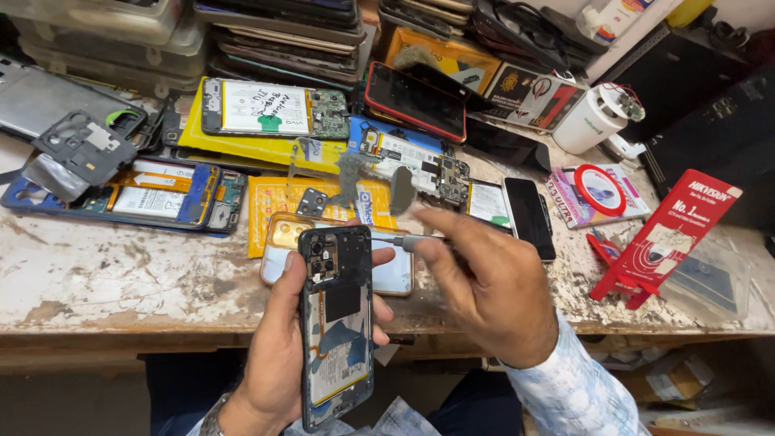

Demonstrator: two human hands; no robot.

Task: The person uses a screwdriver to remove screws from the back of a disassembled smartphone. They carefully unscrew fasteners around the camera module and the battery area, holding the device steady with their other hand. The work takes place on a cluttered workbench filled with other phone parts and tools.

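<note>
On the left, the left hand (278, 355) was wrapped around the lower half of an opened dark-framed smartphone with its back cover off (337, 323), its grip closed on the phone with the thumb along the left edge and fingertips showing past the right edge. The phone was held in the air just in front of the worn white tabletop (121, 274), its long axis running nearly upright in the view, camera end away from the person and slightly tilted. Its bare circuit board and camera module sat at that far end, the battery area lower down.

To the right, the right hand (484, 291) pinched a thin grey-handled metal screwdriver (408, 241) between thumb and fingers. The tool lay almost level, its tip pointing left toward the phone's upper right edge, beside the camera module; whether the tip touched the frame could not be told. So the work point lay left of the right grip, at right angles to the phone's long axis.

Behind, a gold-backed phone (282, 234) lay flat on the tabletop, and farther right a red card stand (670, 234).
</note>
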